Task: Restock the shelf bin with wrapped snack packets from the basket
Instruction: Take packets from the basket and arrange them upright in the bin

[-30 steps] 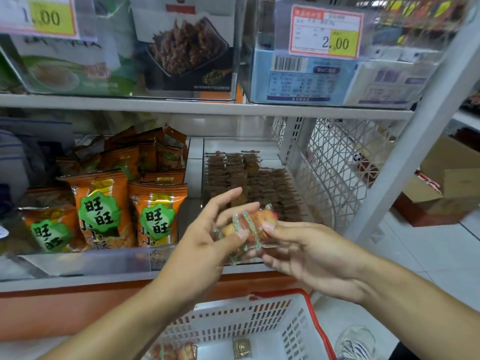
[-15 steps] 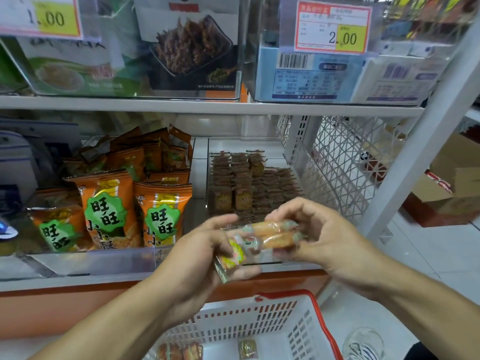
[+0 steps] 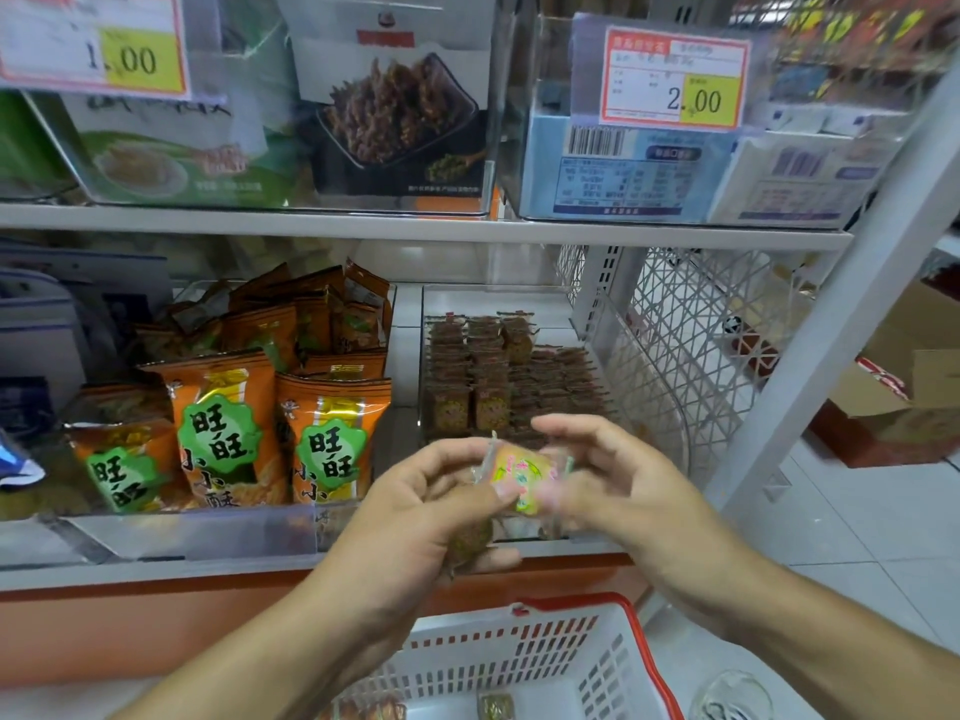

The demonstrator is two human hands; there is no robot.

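Your left hand (image 3: 431, 511) and right hand (image 3: 613, 491) are both pinching the small clear-wrapped yellow snack packets (image 3: 519, 478), just before the clear plastic shelf bin (image 3: 670, 407). One packet may be slipping down toward the white-and-red plastic basket (image 3: 613, 662), because the wrappers are smooth.

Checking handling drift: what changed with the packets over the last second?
The packets turned between both hands, end-on to the camera now instead of lying flat. The left hand grips them and holds another packet low in its palm; the right hand, blurred, touches their right end. Bin stock and basket unchanged.
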